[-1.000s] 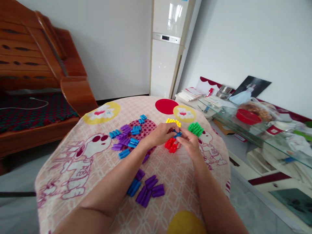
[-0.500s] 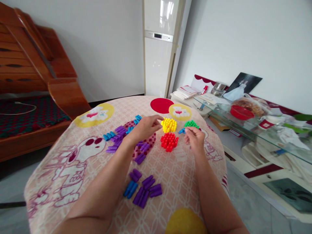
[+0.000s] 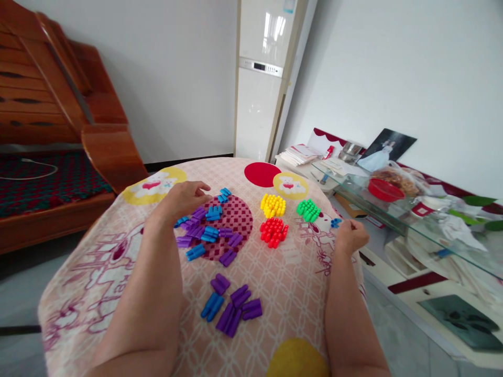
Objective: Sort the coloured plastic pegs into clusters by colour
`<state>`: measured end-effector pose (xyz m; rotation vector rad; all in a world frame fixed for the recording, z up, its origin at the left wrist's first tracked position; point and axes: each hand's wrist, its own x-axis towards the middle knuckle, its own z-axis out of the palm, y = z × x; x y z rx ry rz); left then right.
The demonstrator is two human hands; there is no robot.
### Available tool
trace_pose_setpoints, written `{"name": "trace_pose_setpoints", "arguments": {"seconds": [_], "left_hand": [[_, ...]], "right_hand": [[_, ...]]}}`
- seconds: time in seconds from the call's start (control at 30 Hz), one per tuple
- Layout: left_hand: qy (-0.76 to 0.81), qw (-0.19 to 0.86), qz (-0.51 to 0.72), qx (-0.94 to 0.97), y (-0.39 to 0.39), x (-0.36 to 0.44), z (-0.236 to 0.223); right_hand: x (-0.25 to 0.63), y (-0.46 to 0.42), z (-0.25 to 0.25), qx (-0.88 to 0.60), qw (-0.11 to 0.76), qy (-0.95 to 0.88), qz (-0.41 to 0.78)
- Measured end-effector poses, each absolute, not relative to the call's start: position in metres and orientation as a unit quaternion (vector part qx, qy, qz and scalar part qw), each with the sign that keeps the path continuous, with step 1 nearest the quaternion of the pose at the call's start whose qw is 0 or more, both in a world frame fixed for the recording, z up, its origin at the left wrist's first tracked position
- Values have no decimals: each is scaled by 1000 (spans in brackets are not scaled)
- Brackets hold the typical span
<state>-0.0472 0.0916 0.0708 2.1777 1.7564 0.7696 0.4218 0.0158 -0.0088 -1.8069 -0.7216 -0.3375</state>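
My left hand (image 3: 187, 197) hovers over the left end of a spread of purple plastic peg pieces (image 3: 192, 230) and blue peg pieces (image 3: 209, 233), its fingers stretched apart and empty. Near the right edge of the table, my right hand (image 3: 352, 235) is closed, fingers curled. A small blue piece (image 3: 335, 223) shows right beside it; whether the hand touches it, or holds anything, is hidden. Between the hands sit tight clusters of yellow pegs (image 3: 273, 205), red pegs (image 3: 273, 232) and green pegs (image 3: 308, 210).
More purple pieces (image 3: 229, 318) and a blue piece (image 3: 212, 307) lie near me on the patterned tablecloth (image 3: 291, 293). A glass-topped stand (image 3: 444, 230) with a red bowl (image 3: 385, 189) is at the right. A wooden bench (image 3: 110, 152) stands left, a tall white cabinet unit (image 3: 257, 110) behind.
My left hand has moved left, from beside the yellow pegs to above the purple and blue pieces. My right hand has moved right, away from the green pegs, where a blue piece was at its fingertips.
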Motion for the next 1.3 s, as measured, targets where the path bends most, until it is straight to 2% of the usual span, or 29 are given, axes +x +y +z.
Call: {"name": "trace_pose_setpoints", "arguments": {"seconds": [0.13,0.33,0.43,0.67,0.8,0.9,1.13,1.3], "left_hand": [[616,137,221,744,91,-51,74],[633,155,191,734,87,-53,78],[628,152,201,737,87,-51,78],[620,141,239,734,86,-52,77],[628,145,247,723,87,-53,69],[629,155,230,726,90,-47,59],[607,159,172,759,95,-35,41],[653,97,233,714,98,-41,34]], "right_hand": [[435,23,-17,-772,528,-307,-175],[431,44,-38,-810,362,-455,-76],[427,45,-42,-816,323,-475,-70],[423,38,-39,-795,356,-473,-135],[416,34,-42,-775,336,-510,-161],[409,32,-46,-770,318,-537,-134],[414,25,-44,-771,349,-531,-50],[432,22,-27,-721,352,-593,69]]}}
